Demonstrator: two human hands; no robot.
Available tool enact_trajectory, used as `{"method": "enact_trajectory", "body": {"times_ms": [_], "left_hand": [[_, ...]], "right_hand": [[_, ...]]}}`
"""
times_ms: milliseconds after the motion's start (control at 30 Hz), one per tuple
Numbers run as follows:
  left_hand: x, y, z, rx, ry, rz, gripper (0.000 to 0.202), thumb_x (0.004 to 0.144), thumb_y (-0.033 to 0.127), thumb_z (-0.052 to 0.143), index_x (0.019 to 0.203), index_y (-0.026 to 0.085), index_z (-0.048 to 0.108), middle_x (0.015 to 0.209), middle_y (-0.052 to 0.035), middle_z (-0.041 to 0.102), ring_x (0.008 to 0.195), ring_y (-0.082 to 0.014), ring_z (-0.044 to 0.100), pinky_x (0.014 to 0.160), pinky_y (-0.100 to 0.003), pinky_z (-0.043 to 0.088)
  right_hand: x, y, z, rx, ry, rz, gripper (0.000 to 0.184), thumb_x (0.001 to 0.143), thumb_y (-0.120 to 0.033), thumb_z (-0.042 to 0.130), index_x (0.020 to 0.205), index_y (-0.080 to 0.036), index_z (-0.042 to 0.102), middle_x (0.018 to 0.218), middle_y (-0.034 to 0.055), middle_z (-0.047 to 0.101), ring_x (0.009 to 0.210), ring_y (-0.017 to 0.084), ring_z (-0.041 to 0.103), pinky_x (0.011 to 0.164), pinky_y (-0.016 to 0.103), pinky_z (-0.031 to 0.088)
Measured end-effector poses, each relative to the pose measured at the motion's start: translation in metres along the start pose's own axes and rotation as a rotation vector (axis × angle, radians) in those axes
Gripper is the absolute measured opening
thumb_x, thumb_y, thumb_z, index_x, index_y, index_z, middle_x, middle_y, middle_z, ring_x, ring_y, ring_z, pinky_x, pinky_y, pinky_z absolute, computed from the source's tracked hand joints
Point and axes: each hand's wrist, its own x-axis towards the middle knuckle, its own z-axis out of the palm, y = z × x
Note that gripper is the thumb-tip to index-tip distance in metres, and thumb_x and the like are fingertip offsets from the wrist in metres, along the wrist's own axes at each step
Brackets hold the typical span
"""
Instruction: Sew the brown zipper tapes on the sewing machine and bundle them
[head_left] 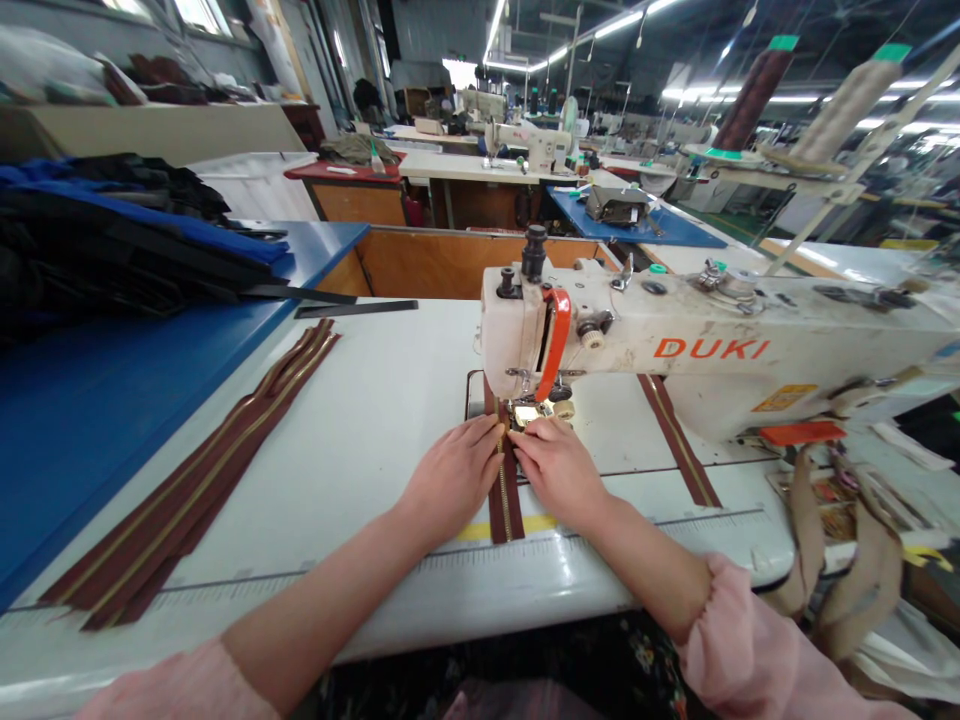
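Note:
A brown zipper [507, 505] with brass teeth runs under the needle area of a white sewing machine [600, 310], its near end lying over the table's ruler edge. My left hand [457, 470] presses on the zipper's left side, fingertips bunched against it just in front of the presser foot. Close by on the right, my right hand [559, 468] has its fingers pinched together at the zipper's other edge. The fingertips of both hands nearly meet. Whatever small part they grip there is hidden.
More brown zippers [217, 475] lie stacked at the left. Another zipper strip [679, 440] passes beneath the machine arm. Black and blue fabric [112, 230] is piled on a blue table. Beige straps [855, 560] hang at the right, and thread cones [757, 95] stand behind.

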Motion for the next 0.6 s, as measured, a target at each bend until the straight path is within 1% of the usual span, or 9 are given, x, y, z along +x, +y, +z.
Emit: {"method": "enact_trajectory", "body": {"times_ms": [100, 167, 200, 267, 333, 367, 467, 533, 600], "left_hand": [[0.001, -0.001, 0.000, -0.020, 0.003, 0.011, 0.033, 0.095, 0.024, 0.038, 0.120, 0.013, 0.055, 0.124, -0.0106, 0.059, 0.117, -0.0224, 0.052, 0.102, -0.040, 0.045], [0.002, -0.001, 0.002, -0.028, 0.004, 0.010, 0.031, 0.094, 0.024, 0.040, 0.119, 0.012, 0.055, 0.123, -0.0105, 0.060, 0.117, -0.0227, 0.052, 0.101, -0.041, 0.045], [0.002, -0.002, 0.002, -0.030, 0.005, 0.006, 0.031, 0.094, 0.024, 0.041, 0.119, 0.012, 0.055, 0.123, -0.0106, 0.060, 0.116, -0.0227, 0.052, 0.101, -0.041, 0.045], [0.002, -0.002, 0.003, -0.029, 0.013, 0.000, 0.030, 0.094, 0.024, 0.041, 0.118, 0.012, 0.056, 0.122, -0.0107, 0.060, 0.116, -0.0225, 0.053, 0.101, -0.041, 0.045], [0.002, -0.002, 0.004, -0.025, 0.024, -0.001, 0.031, 0.094, 0.023, 0.040, 0.119, 0.012, 0.055, 0.123, -0.0109, 0.060, 0.116, -0.0220, 0.053, 0.102, -0.040, 0.045], [0.001, -0.002, 0.004, -0.020, 0.025, -0.002, 0.031, 0.094, 0.022, 0.040, 0.119, 0.012, 0.055, 0.123, -0.0112, 0.060, 0.117, -0.0219, 0.052, 0.102, -0.040, 0.044], [0.001, 0.000, 0.004, 0.004, 0.017, -0.014, 0.033, 0.094, 0.021, 0.038, 0.121, 0.011, 0.053, 0.122, -0.0119, 0.060, 0.115, -0.0221, 0.053, 0.101, -0.039, 0.045], [0.001, 0.000, 0.004, 0.014, 0.011, -0.020, 0.033, 0.094, 0.022, 0.038, 0.122, 0.011, 0.053, 0.123, -0.0118, 0.060, 0.115, -0.0222, 0.053, 0.100, -0.039, 0.045], [0.002, 0.001, 0.003, 0.010, 0.005, -0.017, 0.034, 0.094, 0.022, 0.038, 0.123, 0.011, 0.052, 0.124, -0.0121, 0.059, 0.117, -0.0220, 0.052, 0.102, -0.039, 0.044]], "right_hand": [[-0.001, 0.002, -0.001, 0.005, 0.037, 0.023, 0.023, 0.091, -0.016, 0.045, 0.099, -0.017, 0.067, 0.086, 0.0075, 0.059, 0.082, 0.021, 0.049, 0.075, 0.034, 0.043], [-0.004, 0.004, -0.006, -0.017, 0.040, 0.003, 0.022, 0.089, -0.013, 0.047, 0.095, -0.018, 0.067, 0.086, 0.0072, 0.059, 0.082, 0.020, 0.048, 0.075, 0.033, 0.043], [-0.005, 0.006, -0.009, -0.033, 0.017, -0.036, 0.021, 0.088, -0.012, 0.048, 0.093, -0.018, 0.068, 0.086, 0.0070, 0.059, 0.083, 0.020, 0.048, 0.075, 0.033, 0.042], [-0.010, 0.008, -0.017, -0.081, -0.065, -0.159, 0.020, 0.088, -0.011, 0.049, 0.092, -0.018, 0.067, 0.086, 0.0065, 0.059, 0.087, 0.021, 0.047, 0.079, 0.033, 0.042], [-0.014, 0.009, -0.025, -0.137, -0.145, -0.266, 0.021, 0.089, -0.013, 0.048, 0.099, -0.019, 0.065, 0.084, 0.0061, 0.058, 0.089, 0.021, 0.047, 0.083, 0.034, 0.041], [-0.015, 0.009, -0.028, -0.160, -0.173, -0.292, 0.022, 0.090, -0.014, 0.048, 0.103, -0.019, 0.064, 0.085, 0.0060, 0.058, 0.091, 0.021, 0.046, 0.085, 0.035, 0.040], [-0.015, 0.007, -0.032, -0.180, -0.220, -0.275, 0.026, 0.089, -0.016, 0.049, 0.113, -0.019, 0.059, 0.093, 0.0067, 0.057, 0.095, 0.022, 0.046, 0.089, 0.037, 0.039], [-0.012, 0.003, -0.030, -0.159, -0.221, -0.215, 0.026, 0.089, -0.018, 0.049, 0.114, -0.018, 0.057, 0.098, 0.0079, 0.057, 0.098, 0.023, 0.045, 0.089, 0.038, 0.039], [-0.008, -0.001, -0.025, -0.128, -0.195, -0.141, 0.024, 0.090, -0.019, 0.047, 0.111, -0.016, 0.057, 0.100, 0.0087, 0.056, 0.096, 0.023, 0.045, 0.088, 0.038, 0.041]]}}
